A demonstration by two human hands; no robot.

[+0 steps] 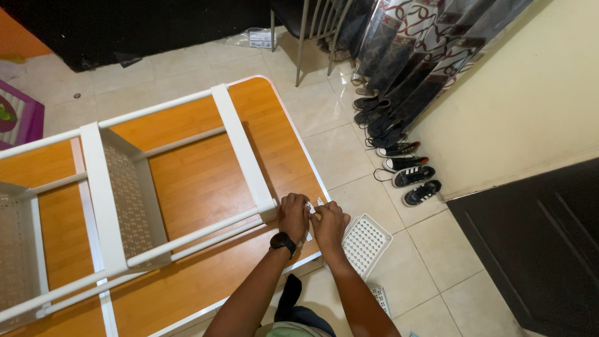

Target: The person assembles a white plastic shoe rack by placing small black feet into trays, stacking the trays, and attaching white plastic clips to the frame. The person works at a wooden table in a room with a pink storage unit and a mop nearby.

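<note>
A white plastic shelving rack (112, 206) lies on its side on an orange wooden table (206, 181). My left hand (293, 215), with a black watch on its wrist, sits at the rack's near corner, where a white pole meets a shelf end. My right hand (329, 223) is pressed against it, and both pinch a small white part (310, 207) between the fingertips. What exactly the part is stays hidden by the fingers.
A white perforated shelf tray (367, 242) leans by the table's edge on the tiled floor, another piece (380, 298) below it. Several shoes (405, 168) line the wall at right. A metal chair (312, 25) and hanging curtains (424, 37) stand at the back.
</note>
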